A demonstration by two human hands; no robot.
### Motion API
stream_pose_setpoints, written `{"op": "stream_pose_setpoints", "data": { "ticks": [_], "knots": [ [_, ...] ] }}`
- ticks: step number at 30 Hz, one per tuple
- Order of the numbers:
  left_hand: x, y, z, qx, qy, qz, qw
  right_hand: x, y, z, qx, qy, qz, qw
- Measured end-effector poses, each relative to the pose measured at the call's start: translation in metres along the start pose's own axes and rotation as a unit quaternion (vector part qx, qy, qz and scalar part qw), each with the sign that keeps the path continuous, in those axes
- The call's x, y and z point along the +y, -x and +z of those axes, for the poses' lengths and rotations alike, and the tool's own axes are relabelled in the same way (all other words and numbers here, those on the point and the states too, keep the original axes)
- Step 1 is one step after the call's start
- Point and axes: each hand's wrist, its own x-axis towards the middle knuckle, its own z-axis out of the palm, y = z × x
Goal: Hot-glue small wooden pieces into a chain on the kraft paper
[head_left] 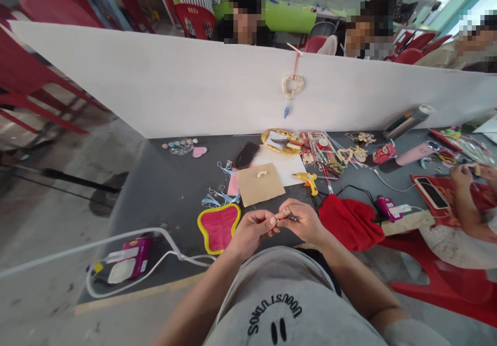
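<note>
My left hand [254, 230] and my right hand [301, 221] meet at the table's front edge, fingertips pinched together around something too small to make out. A thin dark item shows at the right hand's fingers. Just beyond them lies a brown cardboard piece [261, 193] with a few small cream beads [261, 174] on it. A pink tray with a yellow rim [219, 228] sits beside my left hand. The yellow glue gun [309, 181] rests beyond my right hand, near a red cloth [349, 224].
A white partition [194, 87] with a hanging heart ornament [292, 86] stands behind the table [174, 185]. Power strips [135, 257] with cables lie left and right. Bottles [411, 118] and pencils [314, 149] are at the back right. A co-worker's hands [466, 178] are far right.
</note>
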Motion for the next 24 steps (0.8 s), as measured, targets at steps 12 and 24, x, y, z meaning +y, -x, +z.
{"op": "stream_pose_setpoints", "data": {
  "ticks": [12, 24],
  "knots": [
    [0.005, 0.003, 0.003, 0.009, 0.010, 0.055, 0.998, -0.001, -0.001, 0.003, 0.061, 0.073, -0.101, 0.990],
    [0.006, 0.004, 0.007, 0.008, 0.026, 0.044, 0.999, -0.009, 0.000, 0.008, 0.092, 0.124, -0.138, 0.978]
  ]
}}
